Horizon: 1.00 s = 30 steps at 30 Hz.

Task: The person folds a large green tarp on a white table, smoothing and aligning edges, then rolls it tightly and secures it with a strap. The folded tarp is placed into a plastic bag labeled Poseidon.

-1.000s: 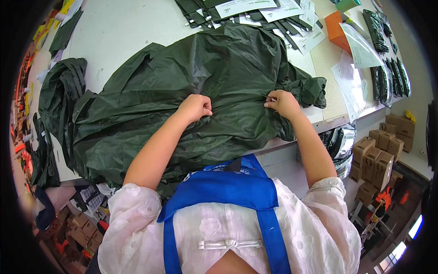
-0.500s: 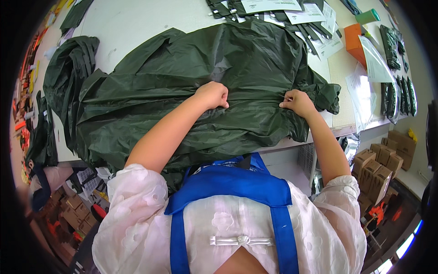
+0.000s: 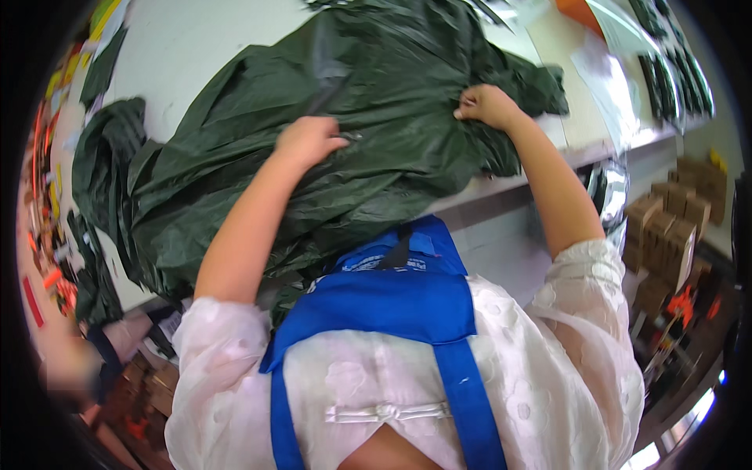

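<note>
A large dark green raincoat point(image 3: 392, 94), thin and crumpled, lies spread across the white table, with a gathered end at the far right. My left hand point(image 3: 312, 141) is closed on the cloth near its middle, thumb pointing right. Just beyond that thumb sits a small shiny spot, too blurred to name. My right hand point(image 3: 487, 107) pinches the bunched cloth near the gathered end, and creases fan out from its fingertips. The fingertips of both hands are partly hidden by folds.
More dark green cloth point(image 3: 110, 157) hangs over the table's left side. Packed dark bundles point(image 3: 677, 86), clear plastic film point(image 3: 599, 70) and an orange piece point(image 3: 580, 14) lie at the far right. Cardboard boxes point(image 3: 662, 235) stand below on the right.
The whole view has tilted and shifted, so the table sits higher in it. My left hand is slightly nearer me on the raincoat; my right hand keeps its place near the gathered end.
</note>
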Each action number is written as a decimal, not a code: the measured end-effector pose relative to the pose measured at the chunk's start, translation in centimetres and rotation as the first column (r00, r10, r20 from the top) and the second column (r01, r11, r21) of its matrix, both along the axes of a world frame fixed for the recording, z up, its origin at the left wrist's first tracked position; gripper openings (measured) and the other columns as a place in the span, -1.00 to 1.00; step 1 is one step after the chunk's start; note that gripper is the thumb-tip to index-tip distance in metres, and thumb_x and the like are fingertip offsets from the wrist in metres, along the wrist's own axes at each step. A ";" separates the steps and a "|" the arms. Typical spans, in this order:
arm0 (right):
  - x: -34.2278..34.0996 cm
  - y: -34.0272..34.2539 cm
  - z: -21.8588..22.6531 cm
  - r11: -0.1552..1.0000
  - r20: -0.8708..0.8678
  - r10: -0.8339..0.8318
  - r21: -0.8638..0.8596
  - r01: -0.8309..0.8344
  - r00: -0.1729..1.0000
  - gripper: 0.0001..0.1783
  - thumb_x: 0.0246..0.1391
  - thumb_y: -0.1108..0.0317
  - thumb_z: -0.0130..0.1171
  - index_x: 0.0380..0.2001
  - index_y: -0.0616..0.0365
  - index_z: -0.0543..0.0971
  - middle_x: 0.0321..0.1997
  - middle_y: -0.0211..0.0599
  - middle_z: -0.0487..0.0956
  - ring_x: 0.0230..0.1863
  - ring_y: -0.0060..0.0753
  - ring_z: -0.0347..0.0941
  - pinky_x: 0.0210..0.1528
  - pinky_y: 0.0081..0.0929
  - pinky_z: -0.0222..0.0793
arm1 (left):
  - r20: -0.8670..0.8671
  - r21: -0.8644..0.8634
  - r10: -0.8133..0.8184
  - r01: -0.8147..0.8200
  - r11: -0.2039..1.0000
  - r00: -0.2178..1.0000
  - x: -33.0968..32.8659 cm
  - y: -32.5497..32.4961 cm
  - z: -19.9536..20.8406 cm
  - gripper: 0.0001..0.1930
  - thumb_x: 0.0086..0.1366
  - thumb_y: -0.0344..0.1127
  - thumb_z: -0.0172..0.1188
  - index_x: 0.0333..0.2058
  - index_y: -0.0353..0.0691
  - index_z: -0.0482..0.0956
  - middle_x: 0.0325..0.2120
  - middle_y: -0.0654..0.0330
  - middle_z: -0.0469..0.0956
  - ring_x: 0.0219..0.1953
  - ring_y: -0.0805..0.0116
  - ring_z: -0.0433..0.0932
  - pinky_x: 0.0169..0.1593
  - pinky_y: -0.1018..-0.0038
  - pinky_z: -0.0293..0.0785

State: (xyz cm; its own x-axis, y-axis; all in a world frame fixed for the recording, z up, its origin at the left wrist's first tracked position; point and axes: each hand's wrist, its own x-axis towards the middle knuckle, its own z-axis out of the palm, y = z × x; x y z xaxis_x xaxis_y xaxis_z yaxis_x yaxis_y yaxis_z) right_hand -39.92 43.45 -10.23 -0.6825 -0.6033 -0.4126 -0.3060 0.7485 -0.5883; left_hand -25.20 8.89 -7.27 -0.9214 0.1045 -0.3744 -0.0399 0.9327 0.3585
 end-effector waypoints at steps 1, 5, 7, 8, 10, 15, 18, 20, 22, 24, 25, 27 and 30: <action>0.2 0.4 0.0 1.000 -0.014 0.011 -0.015 -0.011 1.000 -0.62 -0.16 0.06 0.35 -0.56 0.15 0.50 -0.57 -0.15 0.48 -0.48 -0.12 0.41 -0.36 -0.24 0.31 | 0.021 -0.077 0.013 -0.011 0.997 1.000 0.7 -0.7 1.9 -0.71 0.09 -0.07 0.28 -0.32 -0.14 0.59 -0.39 0.05 0.60 -0.27 0.01 0.57 -0.26 0.18 0.46; 0.7 3.7 1.2 0.980 -0.207 -0.084 0.161 0.119 0.975 -0.67 -0.13 0.07 0.32 -0.50 0.10 0.53 -0.45 -0.15 0.56 -0.31 -0.03 0.49 -0.28 -0.19 0.37 | -0.037 -0.243 -0.053 0.042 0.969 0.998 3.5 -7.4 5.3 -0.75 0.14 -0.20 0.23 -0.27 -0.22 0.53 -0.35 -0.01 0.56 -0.25 -0.07 0.52 -0.22 0.19 0.42; 0.7 3.8 1.5 0.966 -0.300 -0.087 0.210 0.155 0.950 -0.69 -0.12 0.08 0.31 -0.46 0.08 0.53 -0.42 -0.17 0.57 -0.28 -0.02 0.51 -0.26 -0.17 0.38 | 0.030 -0.074 0.086 -0.084 0.994 0.996 5.5 -11.7 5.1 -0.78 0.17 -0.24 0.22 -0.28 -0.24 0.54 -0.44 0.03 0.57 -0.37 0.04 0.54 -0.27 0.31 0.42; 0.6 3.7 1.1 0.969 -0.323 -0.094 0.187 0.161 0.942 -0.69 -0.13 0.08 0.31 -0.45 0.07 0.54 -0.42 -0.18 0.57 -0.27 -0.04 0.51 -0.25 -0.18 0.39 | 0.012 -0.010 0.103 -0.103 0.995 0.995 6.4 -12.9 4.8 -0.79 0.19 -0.25 0.21 -0.27 -0.25 0.54 -0.46 0.02 0.56 -0.40 0.11 0.54 -0.27 0.35 0.41; -0.5 3.9 0.2 0.972 -0.332 -0.106 0.166 0.169 0.937 -0.66 -0.13 0.07 0.32 -0.39 0.09 0.58 -0.38 -0.12 0.59 -0.25 -0.01 0.52 -0.22 -0.17 0.40 | -0.021 0.040 0.121 -0.120 0.992 0.992 5.9 -12.1 3.5 -0.80 0.22 -0.26 0.19 -0.26 -0.27 0.53 -0.47 0.01 0.56 -0.43 0.21 0.53 -0.28 0.40 0.41; -3.0 6.3 -2.2 0.993 -0.305 -0.078 0.059 0.101 0.949 -0.67 -0.15 0.07 0.34 -0.42 0.05 0.55 -0.39 -0.21 0.58 -0.25 -0.10 0.52 -0.23 -0.21 0.39 | -0.037 0.015 0.085 -0.085 0.996 0.996 3.6 -10.2 2.4 -0.80 0.25 -0.27 0.18 -0.25 -0.27 0.54 -0.46 0.00 0.56 -0.42 0.27 0.53 -0.27 0.43 0.41; -2.7 5.7 -0.9 0.983 -0.205 -0.082 0.147 0.113 0.975 -0.66 -0.19 0.09 0.37 -0.39 0.05 0.56 -0.37 -0.23 0.60 -0.25 -0.11 0.53 -0.23 -0.21 0.40 | -0.030 -0.097 0.122 -0.124 0.987 0.992 4.8 -9.6 3.0 -0.79 0.21 -0.27 0.19 -0.26 -0.28 0.53 -0.47 0.00 0.55 -0.42 0.09 0.54 -0.28 0.37 0.42; -3.3 5.9 0.1 0.978 -0.172 -0.029 0.197 0.063 0.985 -0.65 -0.19 0.09 0.37 -0.40 0.07 0.56 -0.37 -0.23 0.60 -0.25 -0.11 0.53 -0.23 -0.20 0.41 | 0.012 -0.175 0.164 -0.160 0.971 0.986 5.5 -9.8 3.7 -0.79 0.19 -0.29 0.21 -0.26 -0.28 0.54 -0.46 0.01 0.56 -0.41 0.09 0.54 -0.26 0.36 0.42; -3.9 6.6 1.1 0.968 -0.195 0.042 0.251 0.009 0.980 -0.65 -0.20 0.11 0.38 -0.41 0.09 0.56 -0.38 -0.21 0.59 -0.26 -0.10 0.53 -0.23 -0.18 0.41 | -0.015 -0.194 0.224 -0.223 0.955 0.974 6.9 -10.7 4.2 -0.79 0.16 -0.32 0.22 -0.26 -0.30 0.55 -0.44 0.01 0.56 -0.38 0.09 0.54 -0.23 0.37 0.43; -5.3 8.5 0.9 0.962 -0.225 0.085 0.272 -0.022 0.971 -0.65 -0.21 0.14 0.39 -0.46 0.15 0.54 -0.43 -0.17 0.58 -0.31 -0.07 0.52 -0.26 -0.16 0.40 | -0.126 -0.194 0.175 -0.198 0.961 0.976 8.0 -10.8 5.2 -0.80 0.15 -0.30 0.21 -0.27 -0.25 0.57 -0.40 0.03 0.57 -0.32 0.03 0.54 -0.21 0.31 0.44; -5.8 9.5 1.0 0.956 -0.201 0.067 0.293 -0.006 0.977 -0.66 -0.21 0.15 0.39 -0.47 0.15 0.54 -0.45 -0.17 0.58 -0.33 -0.06 0.52 -0.28 -0.17 0.40 | -0.183 -0.203 0.162 -0.199 0.959 0.970 8.6 -10.7 5.6 -0.80 0.15 -0.29 0.21 -0.27 -0.23 0.58 -0.38 0.04 0.58 -0.30 0.01 0.54 -0.20 0.29 0.45; -6.3 12.1 1.6 0.963 -0.260 0.006 0.263 0.065 0.966 -0.67 -0.22 0.17 0.38 -0.45 0.16 0.55 -0.41 -0.13 0.58 -0.29 -0.02 0.51 -0.24 -0.16 0.40 | -0.229 -0.153 0.173 -0.211 0.965 0.958 9.5 -9.9 5.5 -0.80 0.15 -0.28 0.20 -0.28 -0.22 0.61 -0.32 0.05 0.59 -0.25 0.01 0.55 -0.15 0.26 0.45; -5.7 14.4 2.8 0.893 -0.482 -0.060 0.365 0.262 0.874 -0.71 -0.04 0.21 0.23 -0.25 0.08 0.53 -0.25 -0.14 0.57 -0.16 0.01 0.50 -0.19 -0.10 0.40 | -0.310 -0.092 0.276 -0.318 0.944 0.910 9.6 -7.4 5.1 -0.79 0.15 -0.25 0.21 -0.26 -0.19 0.62 -0.29 0.05 0.60 -0.24 0.00 0.56 -0.15 0.25 0.47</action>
State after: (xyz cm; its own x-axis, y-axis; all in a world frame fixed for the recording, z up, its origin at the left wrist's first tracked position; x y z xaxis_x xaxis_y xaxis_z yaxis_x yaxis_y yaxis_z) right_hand -45.57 57.86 -7.40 -0.9235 -0.3141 -0.2203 -0.3114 0.9491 -0.0479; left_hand -15.56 1.50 -2.12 -0.9714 -0.2244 -0.0779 -0.2372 0.9344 0.2657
